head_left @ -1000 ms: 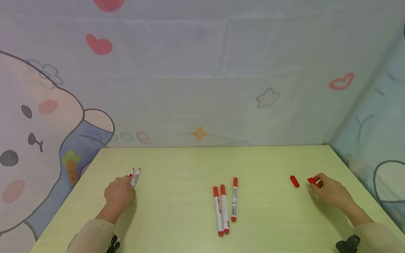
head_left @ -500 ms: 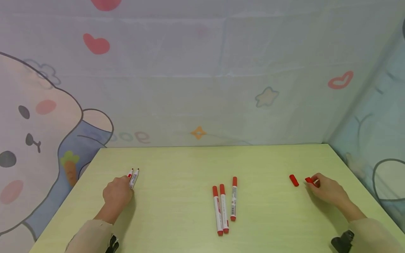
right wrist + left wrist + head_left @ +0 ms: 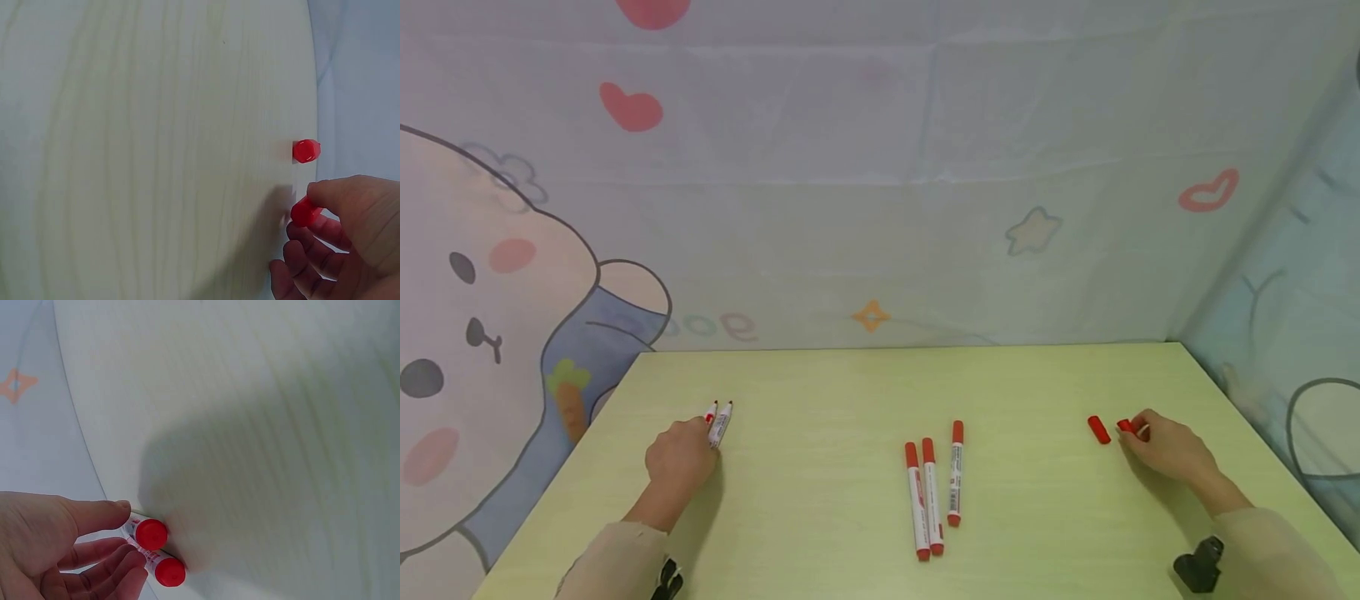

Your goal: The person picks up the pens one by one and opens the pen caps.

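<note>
At the left of the table, two uncapped white markers (image 3: pixel 721 423) lie side by side with their dark tips pointing away. My left hand (image 3: pixel 681 454) pinches the pair between thumb and fingers; in the left wrist view, the red end plugs of the markers (image 3: pixel 152 534) stick out past the fingertips. Over on the right, my right hand (image 3: pixel 1172 448) holds a red marker cap (image 3: pixel 1125 426) between thumb and forefinger, close to the tabletop. A second red cap (image 3: pixel 1099 430) lies just left of it. The right wrist view shows the held cap (image 3: pixel 305 212) end-on, below the loose cap (image 3: pixel 306 151).
Three capped red markers (image 3: pixel 956 475) lie near the table's middle, two of them close together on the left. A printed cloth (image 3: pixel 865 167) hangs behind the pale yellow table (image 3: pixel 820 500), and another drapes along the right side.
My right hand has shifted slightly left with its cap, closer to the loose cap. The left hand and the markers have stayed in place.
</note>
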Available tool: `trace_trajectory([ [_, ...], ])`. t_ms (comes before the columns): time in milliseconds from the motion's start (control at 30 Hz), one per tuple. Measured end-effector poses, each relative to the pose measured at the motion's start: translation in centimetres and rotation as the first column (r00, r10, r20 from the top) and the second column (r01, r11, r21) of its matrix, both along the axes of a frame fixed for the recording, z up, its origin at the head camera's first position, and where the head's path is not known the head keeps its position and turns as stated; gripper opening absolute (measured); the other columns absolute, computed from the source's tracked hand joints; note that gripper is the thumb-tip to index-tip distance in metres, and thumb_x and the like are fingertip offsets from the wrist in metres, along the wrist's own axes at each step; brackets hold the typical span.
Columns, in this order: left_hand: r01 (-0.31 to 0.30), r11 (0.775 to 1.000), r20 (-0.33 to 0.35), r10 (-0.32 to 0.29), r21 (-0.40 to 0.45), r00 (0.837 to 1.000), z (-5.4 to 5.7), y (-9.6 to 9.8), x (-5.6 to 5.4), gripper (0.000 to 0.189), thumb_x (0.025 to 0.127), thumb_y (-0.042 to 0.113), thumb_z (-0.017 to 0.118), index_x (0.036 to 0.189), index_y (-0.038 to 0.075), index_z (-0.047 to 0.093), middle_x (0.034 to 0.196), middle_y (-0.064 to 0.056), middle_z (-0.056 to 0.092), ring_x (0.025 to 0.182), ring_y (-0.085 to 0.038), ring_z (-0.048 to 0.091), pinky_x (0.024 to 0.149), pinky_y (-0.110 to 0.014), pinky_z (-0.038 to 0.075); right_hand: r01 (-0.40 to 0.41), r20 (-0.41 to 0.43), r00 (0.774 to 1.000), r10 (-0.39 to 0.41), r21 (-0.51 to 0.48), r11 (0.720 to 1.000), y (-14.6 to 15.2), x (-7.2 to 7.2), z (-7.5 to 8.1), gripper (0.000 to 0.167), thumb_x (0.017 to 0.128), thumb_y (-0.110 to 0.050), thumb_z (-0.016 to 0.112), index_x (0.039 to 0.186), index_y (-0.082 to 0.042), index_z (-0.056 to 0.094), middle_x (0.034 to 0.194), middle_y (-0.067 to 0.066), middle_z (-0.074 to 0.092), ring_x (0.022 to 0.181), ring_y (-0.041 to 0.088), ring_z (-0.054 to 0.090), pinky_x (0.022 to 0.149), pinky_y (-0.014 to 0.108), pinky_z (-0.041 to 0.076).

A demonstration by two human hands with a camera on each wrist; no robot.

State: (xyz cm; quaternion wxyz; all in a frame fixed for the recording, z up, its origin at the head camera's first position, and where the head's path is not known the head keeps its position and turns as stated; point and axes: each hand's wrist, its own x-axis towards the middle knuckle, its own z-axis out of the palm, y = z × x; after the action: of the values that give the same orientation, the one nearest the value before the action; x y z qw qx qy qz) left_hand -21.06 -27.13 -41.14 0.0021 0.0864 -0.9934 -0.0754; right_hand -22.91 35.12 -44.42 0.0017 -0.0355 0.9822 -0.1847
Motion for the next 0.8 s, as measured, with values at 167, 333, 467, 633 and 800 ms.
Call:
trace_trajectory([
  [167, 0.0, 1.0, 0.011, 0.0, -0.005, 1.0, 0.1, 0.2, 0.0, 0.016, 0.081, 0.01, 0.058, 0.089, -0.004, 0.057, 0.069, -0.014, 0.055, 0.057, -0.026, 0.05, 0.044, -0.038, 0.038, -0.003, 0.023, 1.0, 0.003, 0.006, 1.0, -0.1, -0.2, 0.0, 0.032, 0.088, -0.026, 0.055, 0.095, 0.006, 0.054, 0.082, 0.016, 0.062, 0.068, 0.024, 0.058, 0.057, 0.036, 0.043],
  [333, -0.002, 1.0, 0.014, 0.002, -0.002, 1.0, 0.0, 0.3, -0.1, 0.017, 0.081, 0.011, 0.059, 0.087, -0.004, 0.057, 0.068, -0.013, 0.054, 0.057, -0.025, 0.049, 0.044, -0.037, 0.037, -0.007, 0.045, 0.999, 0.006, 0.011, 1.0, -0.2, -0.5, 0.0, 0.033, 0.088, -0.027, 0.054, 0.094, 0.005, 0.054, 0.084, 0.017, 0.062, 0.068, 0.024, 0.058, 0.057, 0.035, 0.044],
  [467, 0.0, 1.0, 0.009, 0.0, 0.003, 1.0, -0.1, 0.2, -0.2, 0.015, 0.081, 0.012, 0.059, 0.086, -0.003, 0.057, 0.067, -0.012, 0.053, 0.056, -0.024, 0.048, 0.044, -0.037, 0.037, -0.009, 0.052, 0.999, 0.009, 0.007, 1.0, -0.3, -0.9, 0.0, 0.034, 0.088, -0.029, 0.053, 0.095, 0.005, 0.053, 0.084, 0.017, 0.062, 0.069, 0.025, 0.058, 0.058, 0.036, 0.044],
  [633, -0.002, 1.0, 0.007, 0.002, 0.003, 1.0, -0.3, 0.1, -0.3, 0.015, 0.081, 0.013, 0.06, 0.086, -0.001, 0.057, 0.067, -0.011, 0.053, 0.056, -0.024, 0.048, 0.043, -0.036, 0.036, -0.002, 0.073, 0.997, 0.002, 0.009, 1.0, -0.3, -1.2, -0.1, 0.034, 0.089, -0.029, 0.053, 0.096, 0.005, 0.053, 0.085, 0.017, 0.062, 0.069, 0.024, 0.058, 0.057, 0.035, 0.043],
  [800, -0.013, 1.0, 0.008, 0.013, 0.002, 1.0, -0.5, 0.2, -0.4, 0.014, 0.081, 0.014, 0.06, 0.082, 0.0, 0.057, 0.065, -0.01, 0.052, 0.055, -0.023, 0.048, 0.042, -0.035, 0.036, -0.001, 0.081, 0.997, 0.001, 0.006, 1.0, -0.5, -1.3, -0.1, 0.033, 0.088, -0.028, 0.053, 0.097, 0.005, 0.052, 0.085, 0.017, 0.062, 0.069, 0.023, 0.058, 0.057, 0.034, 0.043],
])
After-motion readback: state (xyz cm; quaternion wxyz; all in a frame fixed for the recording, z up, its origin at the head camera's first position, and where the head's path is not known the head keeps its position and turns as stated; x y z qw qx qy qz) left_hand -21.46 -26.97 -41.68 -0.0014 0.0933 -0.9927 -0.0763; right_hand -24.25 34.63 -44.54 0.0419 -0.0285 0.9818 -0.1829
